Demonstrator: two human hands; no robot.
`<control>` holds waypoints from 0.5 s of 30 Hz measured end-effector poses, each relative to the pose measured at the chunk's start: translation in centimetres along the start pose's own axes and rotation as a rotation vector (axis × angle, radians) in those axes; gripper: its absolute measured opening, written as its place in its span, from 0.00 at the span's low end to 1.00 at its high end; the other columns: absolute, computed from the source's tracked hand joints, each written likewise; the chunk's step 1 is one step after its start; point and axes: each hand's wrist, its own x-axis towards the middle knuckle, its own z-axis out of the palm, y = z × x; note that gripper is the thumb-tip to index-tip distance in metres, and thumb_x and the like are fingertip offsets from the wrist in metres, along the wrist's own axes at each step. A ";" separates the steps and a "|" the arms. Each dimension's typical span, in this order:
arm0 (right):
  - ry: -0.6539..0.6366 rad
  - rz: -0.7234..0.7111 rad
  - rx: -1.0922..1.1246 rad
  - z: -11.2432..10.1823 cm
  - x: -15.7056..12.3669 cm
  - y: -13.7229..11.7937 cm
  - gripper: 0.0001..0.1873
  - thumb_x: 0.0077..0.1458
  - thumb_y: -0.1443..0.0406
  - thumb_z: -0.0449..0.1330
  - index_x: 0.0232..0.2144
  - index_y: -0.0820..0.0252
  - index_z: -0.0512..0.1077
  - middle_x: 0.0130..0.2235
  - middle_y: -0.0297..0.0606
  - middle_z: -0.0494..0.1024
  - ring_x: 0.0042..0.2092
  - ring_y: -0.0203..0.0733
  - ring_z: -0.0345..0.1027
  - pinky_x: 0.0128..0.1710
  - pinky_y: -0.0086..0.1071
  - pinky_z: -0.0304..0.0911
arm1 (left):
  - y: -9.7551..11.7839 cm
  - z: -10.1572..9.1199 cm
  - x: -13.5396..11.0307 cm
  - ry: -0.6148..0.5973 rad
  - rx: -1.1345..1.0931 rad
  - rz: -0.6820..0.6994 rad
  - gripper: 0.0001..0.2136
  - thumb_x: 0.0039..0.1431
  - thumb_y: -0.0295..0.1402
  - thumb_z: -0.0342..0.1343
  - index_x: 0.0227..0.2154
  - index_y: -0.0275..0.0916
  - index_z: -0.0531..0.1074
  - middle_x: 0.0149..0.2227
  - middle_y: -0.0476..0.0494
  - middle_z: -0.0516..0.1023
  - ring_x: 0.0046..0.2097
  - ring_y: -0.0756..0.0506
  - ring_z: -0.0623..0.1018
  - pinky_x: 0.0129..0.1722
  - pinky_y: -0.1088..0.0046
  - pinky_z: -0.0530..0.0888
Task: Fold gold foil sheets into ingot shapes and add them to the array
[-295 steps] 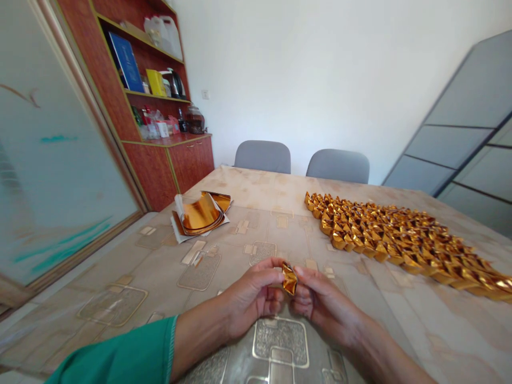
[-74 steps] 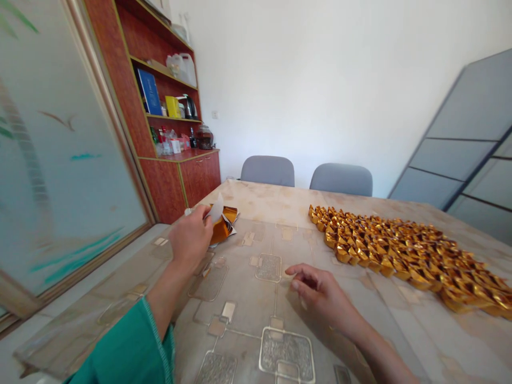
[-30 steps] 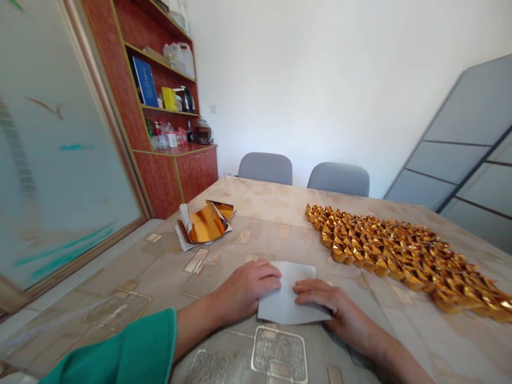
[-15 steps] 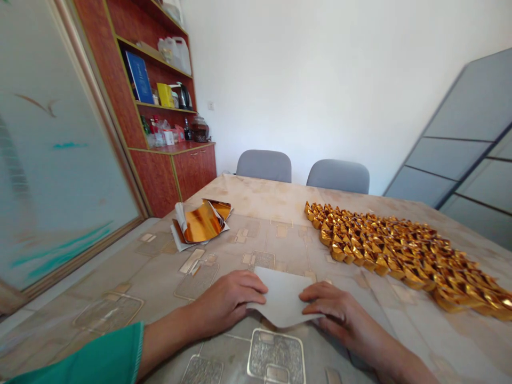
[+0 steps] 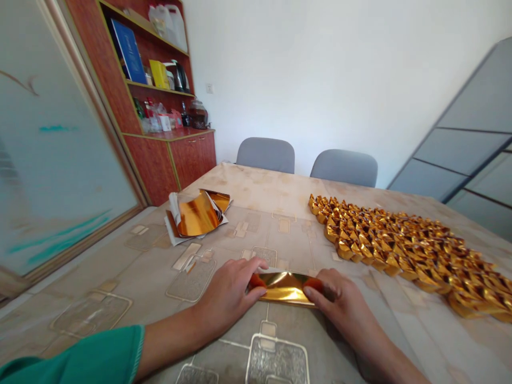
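Across the worktop [image 5: 256, 186], gold foil ingots [image 5: 400, 250] spread out at two o'clock, loose foil sheets [image 5: 196, 216] lie at ten, and at six the left hand [image 5: 228, 296] and right hand [image 5: 340, 298] pinch a folded foil strip [image 5: 284, 287] by its ends: light, slippery, easily creased, so those ends look the safest hold!

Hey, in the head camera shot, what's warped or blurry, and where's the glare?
In the head view, the wide lens bends the glass door and leaning panel, both soft-edged; glare shines off the gold foil between the left hand and right hand.
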 end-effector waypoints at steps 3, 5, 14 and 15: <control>0.038 -0.007 -0.128 0.5 0.0 -0.1 0.14 0.57 0.61 0.60 0.21 0.55 0.68 0.25 0.36 0.73 0.32 0.45 0.65 0.34 0.36 0.57 | 0.0 -0.2 0.1 -0.032 0.037 -0.001 0.16 0.58 0.32 0.59 0.49 0.44 0.70 0.39 0.47 0.79 0.42 0.41 0.77 0.44 0.63 0.70; 0.058 0.007 -0.180 0.8 0.0 -0.1 0.12 0.55 0.63 0.62 0.21 0.56 0.68 0.26 0.36 0.73 0.32 0.45 0.64 0.33 0.36 0.55 | 0.0 -0.3 0.1 -0.053 0.026 -0.007 0.17 0.60 0.35 0.57 0.52 0.44 0.68 0.41 0.46 0.80 0.43 0.41 0.77 0.44 0.63 0.71; 0.059 0.029 -0.146 1.4 -0.3 0.7 0.16 0.63 0.60 0.53 0.25 0.55 0.71 0.28 0.37 0.74 0.33 0.46 0.66 0.34 0.37 0.55 | -0.5 0.1 0.4 -0.070 0.112 0.017 0.19 0.63 0.35 0.55 0.56 0.46 0.67 0.43 0.45 0.80 0.44 0.40 0.78 0.46 0.59 0.72; 0.072 0.025 -0.174 1.4 -0.3 0.8 0.16 0.64 0.60 0.53 0.25 0.55 0.70 0.28 0.37 0.73 0.33 0.46 0.66 0.34 0.37 0.55 | -0.5 0.1 0.6 -0.075 0.137 0.019 0.18 0.62 0.35 0.55 0.56 0.46 0.68 0.43 0.45 0.81 0.43 0.40 0.78 0.45 0.59 0.73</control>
